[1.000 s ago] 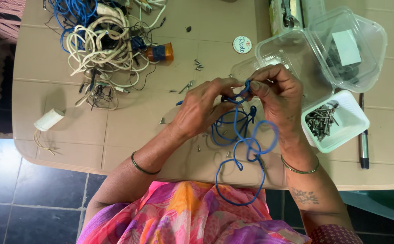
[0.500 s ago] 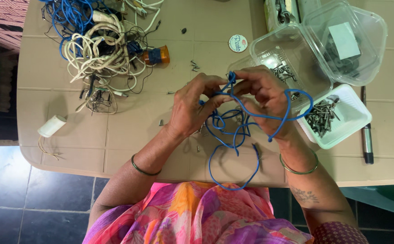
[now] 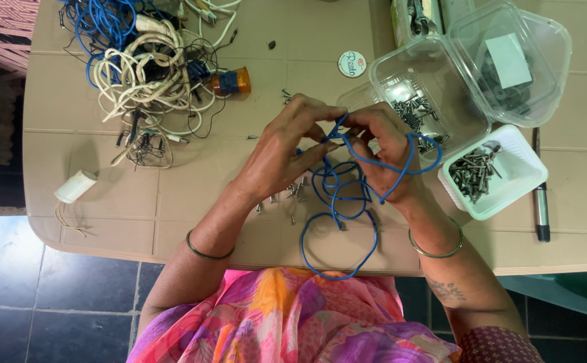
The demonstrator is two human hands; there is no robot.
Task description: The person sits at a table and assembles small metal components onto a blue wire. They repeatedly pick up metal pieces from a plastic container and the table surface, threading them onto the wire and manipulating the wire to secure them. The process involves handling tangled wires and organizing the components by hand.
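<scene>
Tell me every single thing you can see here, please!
blue wire: one, blue, looped between both hands, hanging past the table edge
table: one, beige, under everything
wire pile: one tangle, blue, white and black, top left
orange piece: one, orange, beside the pile
white cylinder: one, white, left edge of table
round cap: one, white, top middle
clear tubs: two that I can count, clear, top right, with small dark metal parts
white tray: one, white, right side, holding screws
pen: one, dark, right of the tray
loose screws: several, grey, under the hands
left hand: pinching the blue wire
right hand: pinching the blue wire, loop around it
</scene>
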